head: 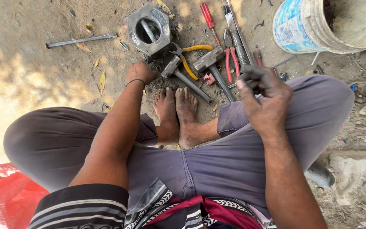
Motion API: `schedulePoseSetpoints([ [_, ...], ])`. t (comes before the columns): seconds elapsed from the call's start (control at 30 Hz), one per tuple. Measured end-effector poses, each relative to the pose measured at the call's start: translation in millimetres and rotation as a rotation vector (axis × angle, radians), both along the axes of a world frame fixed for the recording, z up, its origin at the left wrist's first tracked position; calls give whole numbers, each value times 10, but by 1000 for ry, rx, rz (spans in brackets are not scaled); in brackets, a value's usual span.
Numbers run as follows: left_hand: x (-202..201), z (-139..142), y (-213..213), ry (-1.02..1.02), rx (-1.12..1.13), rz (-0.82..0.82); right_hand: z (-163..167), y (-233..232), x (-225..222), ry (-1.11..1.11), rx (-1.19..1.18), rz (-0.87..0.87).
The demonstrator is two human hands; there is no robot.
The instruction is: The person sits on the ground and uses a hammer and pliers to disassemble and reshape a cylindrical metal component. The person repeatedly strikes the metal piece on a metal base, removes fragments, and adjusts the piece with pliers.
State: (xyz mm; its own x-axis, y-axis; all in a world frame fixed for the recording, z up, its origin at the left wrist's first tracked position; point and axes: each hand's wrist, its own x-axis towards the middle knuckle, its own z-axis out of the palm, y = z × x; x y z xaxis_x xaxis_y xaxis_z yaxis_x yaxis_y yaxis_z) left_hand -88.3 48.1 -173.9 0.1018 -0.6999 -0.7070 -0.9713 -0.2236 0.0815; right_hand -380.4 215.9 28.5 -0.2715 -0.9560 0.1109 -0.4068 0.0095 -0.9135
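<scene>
I sit on the ground with my bare feet [176, 108] together in front of me. My left hand [140, 73] reaches down to the dirt beside a large grey hexagonal metal block [150, 30], fingers curled on something small and dark that I cannot make out. My right hand [262, 94] is raised above my right knee, greasy, with fingertips pinched on a small dark part. Two hammers [210, 63] lie just beyond my toes, next to yellow-handled pliers [191, 57] and red-handled pliers [230, 59].
A red-handled screwdriver [208, 17], metal files [236, 34] and a long steel rod [81, 40] lie on the sandy ground. A white plastic bucket [318, 25] stands at the top right. Stones [352, 169] lie at the right, a red sack [5, 195] at the lower left.
</scene>
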Motion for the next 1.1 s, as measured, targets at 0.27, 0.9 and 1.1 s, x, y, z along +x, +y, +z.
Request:
schedulePoseSetpoints([
  [0.27, 168, 117, -59, 72, -77, -109, -245, -235, -60, -110, 167, 5],
  [0.9, -122, 2594, 67, 1693, 285, 548, 42, -35, 43, 90, 107, -57],
  [1.1, -183, 2442, 236, 1631, 298, 545, 318, -227, 642, 16, 14, 98],
])
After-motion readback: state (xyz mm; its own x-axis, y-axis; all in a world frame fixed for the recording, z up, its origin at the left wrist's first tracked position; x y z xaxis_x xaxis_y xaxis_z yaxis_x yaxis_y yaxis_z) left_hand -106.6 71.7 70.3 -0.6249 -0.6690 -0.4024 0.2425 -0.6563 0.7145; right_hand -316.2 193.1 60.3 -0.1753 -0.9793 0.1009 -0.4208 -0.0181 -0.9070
